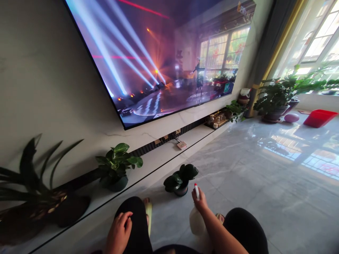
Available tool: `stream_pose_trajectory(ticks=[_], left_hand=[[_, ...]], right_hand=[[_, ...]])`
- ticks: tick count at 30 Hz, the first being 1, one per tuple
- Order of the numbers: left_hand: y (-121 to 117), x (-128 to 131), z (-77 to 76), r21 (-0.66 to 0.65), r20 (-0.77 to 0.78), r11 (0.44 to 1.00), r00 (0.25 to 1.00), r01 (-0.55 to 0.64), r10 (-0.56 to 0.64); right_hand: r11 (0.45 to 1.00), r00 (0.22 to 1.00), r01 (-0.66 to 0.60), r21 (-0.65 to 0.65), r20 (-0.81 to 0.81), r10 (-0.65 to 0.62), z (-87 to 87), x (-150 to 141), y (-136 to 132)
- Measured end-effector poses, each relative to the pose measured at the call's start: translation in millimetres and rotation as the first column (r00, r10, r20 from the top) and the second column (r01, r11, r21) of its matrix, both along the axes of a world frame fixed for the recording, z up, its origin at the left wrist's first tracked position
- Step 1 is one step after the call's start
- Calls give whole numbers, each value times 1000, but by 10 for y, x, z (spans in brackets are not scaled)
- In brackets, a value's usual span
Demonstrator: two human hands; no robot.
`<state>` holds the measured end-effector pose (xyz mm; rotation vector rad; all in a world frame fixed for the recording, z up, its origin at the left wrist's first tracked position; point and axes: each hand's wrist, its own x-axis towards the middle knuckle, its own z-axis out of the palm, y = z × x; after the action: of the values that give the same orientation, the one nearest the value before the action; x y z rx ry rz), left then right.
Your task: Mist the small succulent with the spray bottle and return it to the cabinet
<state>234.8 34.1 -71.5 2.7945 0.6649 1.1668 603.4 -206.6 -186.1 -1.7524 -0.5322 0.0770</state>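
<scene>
My right hand (pixel 201 203) grips the red and white head of a pale spray bottle (pixel 196 221) that stands on the floor between my knees. The nozzle points toward a small dark-leaved plant (pixel 181 177) in a dark pot on the floor just ahead. My left hand (pixel 119 231) rests on my left knee with its fingers curled and nothing in it. My legs in black trousers fill the bottom of the view.
A low white ledge (pixel 169 150) runs along the wall under a large lit screen (pixel 164 56). On the ledge stand a green leafy plant (pixel 118 165) and a spiky plant (pixel 34 197). Far right are potted plants (pixel 275 97) and a red basin (pixel 319 117).
</scene>
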Motion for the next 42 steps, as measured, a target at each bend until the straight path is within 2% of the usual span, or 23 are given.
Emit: stream_pose_trajectory(ticks=[4, 8, 12, 16, 22, 26, 31, 37, 42], left_hand=[[-11, 1, -1, 5, 7, 1000, 1000, -6, 6], [-13, 6, -5, -21, -14, 1000, 1000, -15, 15], [-24, 5, 7, -38, -27, 999, 999, -30, 29], [-39, 2, 31, -35, -35, 999, 999, -26, 25], [-37, -5, 30, -11, -34, 1000, 999, -19, 19], [-32, -13, 5, -24, -35, 999, 999, -23, 22], [-31, -13, -14, -21, -30, 999, 999, -34, 33], [-39, -3, -2, -79, -30, 996, 999, -38, 36], [-38, -1, 0, -97, -44, 994, 998, -50, 46]], right_hand=[[1000, 1000, 20, 13, 18, -20, -15, -11, 0], [1000, 999, -17, 16, 40, 16, -28, -46, 1], [988, 981, -153, 11, 124, 150, -16, -134, -20], [953, 935, -304, 5, 194, 297, 41, -206, -39], [936, 916, -351, -7, 203, 346, 135, -225, -48], [910, 898, -404, -96, 150, 414, 159, -207, -61], [893, 890, -415, -174, 127, 438, 101, -185, -93], [911, 899, -395, -114, 157, 410, 64, -193, -120], [919, 907, -377, -115, 154, 391, 80, -194, -114]])
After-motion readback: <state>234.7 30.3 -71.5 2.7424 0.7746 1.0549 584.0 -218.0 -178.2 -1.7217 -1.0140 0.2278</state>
